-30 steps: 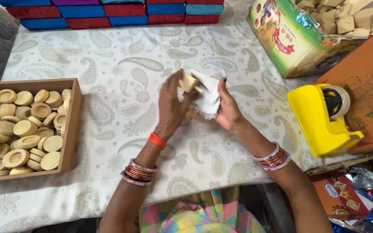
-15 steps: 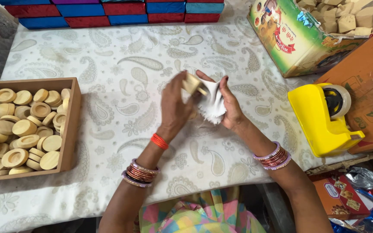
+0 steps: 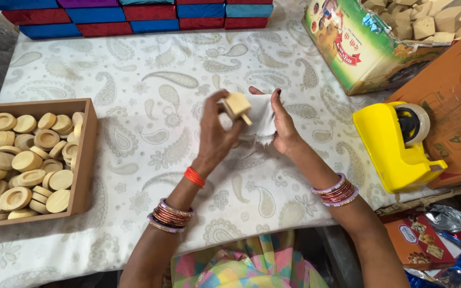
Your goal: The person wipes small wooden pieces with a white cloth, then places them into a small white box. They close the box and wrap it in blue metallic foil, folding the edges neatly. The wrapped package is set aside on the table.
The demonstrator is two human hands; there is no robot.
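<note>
My left hand (image 3: 215, 130) holds a small pale wooden piece (image 3: 238, 107) with a short peg, raised above the table's middle. My right hand (image 3: 282, 124) grips a white cloth (image 3: 261, 121) pressed against that piece. Both hands meet over the paisley tablecloth (image 3: 150, 106). Bangles and a red thread sit on my wrists.
A wooden tray (image 3: 86, 154) of several round wooden discs (image 3: 22, 160) lies at the left. A yellow tape dispenser (image 3: 396, 146) stands at the right beside an orange carton (image 3: 452, 101). A printed box (image 3: 358, 50) of wooden blocks is at back right; coloured boxes (image 3: 134, 13) line the far edge.
The wooden piece has turned in my left hand and the cloth has shifted across it; both hands stay in about the same spot.
</note>
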